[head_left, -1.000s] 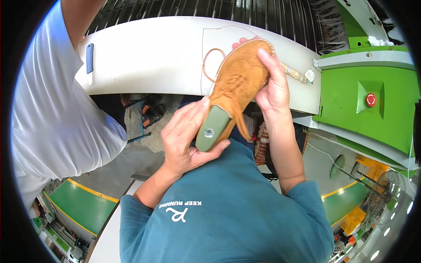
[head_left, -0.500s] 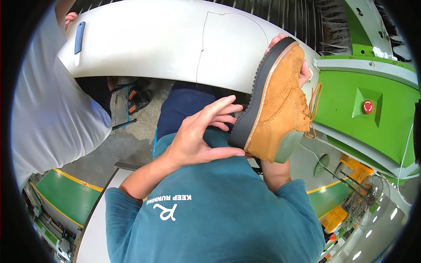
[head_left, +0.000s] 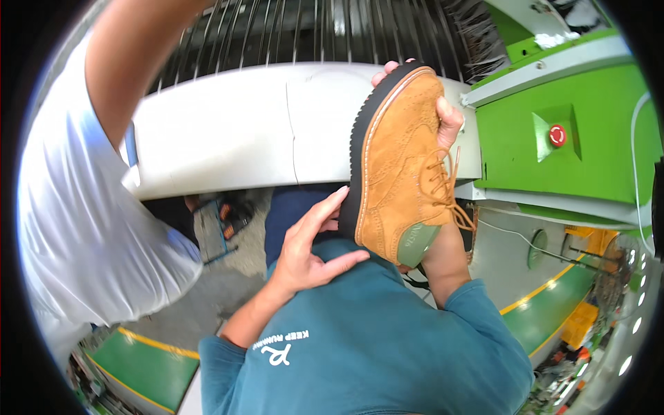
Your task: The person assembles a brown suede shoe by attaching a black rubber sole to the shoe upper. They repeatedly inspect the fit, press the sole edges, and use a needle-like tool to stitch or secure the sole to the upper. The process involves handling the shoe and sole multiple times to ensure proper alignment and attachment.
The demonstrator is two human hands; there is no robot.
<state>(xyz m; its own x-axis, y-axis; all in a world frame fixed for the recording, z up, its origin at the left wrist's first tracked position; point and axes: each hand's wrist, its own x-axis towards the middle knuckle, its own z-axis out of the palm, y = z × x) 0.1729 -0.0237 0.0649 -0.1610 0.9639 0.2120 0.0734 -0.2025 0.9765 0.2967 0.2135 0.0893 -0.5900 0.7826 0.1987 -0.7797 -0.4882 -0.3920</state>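
Note:
A tan suede lace-up shoe [head_left: 404, 155] with brogue holes, a thick black ridged sole and a green heel patch is tilted on its side, toe pointing away from me. My right hand [head_left: 449, 119] grips it near the toe, with the thumb on the upper and fingertips showing past the sole. Most of that palm is hidden behind the shoe. By the heel is my left hand [head_left: 304, 252], fingers stretched out and thumb apart. Its fingertips reach the sole's edge, and I cannot tell whether they press on it.
Beyond the shoe lies a white worktop [head_left: 214, 138] with a dark line across it, bordering metal rods [head_left: 304, 34]. A green machine [head_left: 512, 149] with a red button stands at right. Another person's arm [head_left: 131, 62] reaches across at left, near a partly hidden blue-handled knife [head_left: 131, 149].
The shoe has shifted left in view and turned to show more of its laces and upper. My left hand stays by the heel. The other person's arm now extends over the worktop.

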